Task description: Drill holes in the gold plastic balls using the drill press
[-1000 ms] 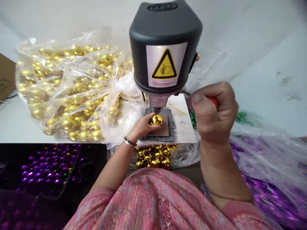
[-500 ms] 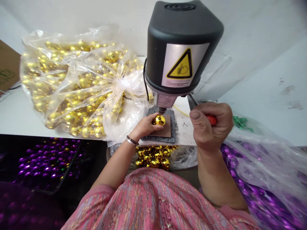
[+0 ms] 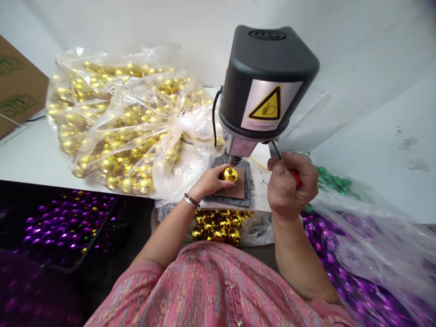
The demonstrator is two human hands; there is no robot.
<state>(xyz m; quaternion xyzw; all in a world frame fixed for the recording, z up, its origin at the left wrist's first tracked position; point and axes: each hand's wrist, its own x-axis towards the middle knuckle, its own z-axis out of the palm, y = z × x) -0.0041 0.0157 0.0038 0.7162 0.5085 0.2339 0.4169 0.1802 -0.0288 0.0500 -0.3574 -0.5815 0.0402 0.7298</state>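
My left hand (image 3: 213, 180) grips a shiny gold faceted ball (image 3: 230, 174) between thumb and fingers. The ball rests on a brown board (image 3: 238, 185) over the grey base plate (image 3: 247, 198) of a drill press (image 3: 269, 77). A dark spot shows on top of the ball, right under the chuck (image 3: 235, 160); whether the bit touches it I cannot tell. My right hand (image 3: 290, 184) is wrapped round the drill press's lever (image 3: 277, 148), whose red knob (image 3: 295, 178) shows partly between the fingers.
A big clear bag of gold balls (image 3: 112, 122) lies on the white table at left, beside a cardboard box (image 3: 20, 86). More gold balls (image 3: 220, 225) sit below the table edge. Purple balls (image 3: 68, 222) fill a dark crate at lower left; bagged purple (image 3: 340, 268) and green balls (image 3: 337, 181) lie at right.
My right hand, still on the lever, has shifted slightly left and inward. The whole view has moved a little. My left hand keeps the gold ball under the chuck.
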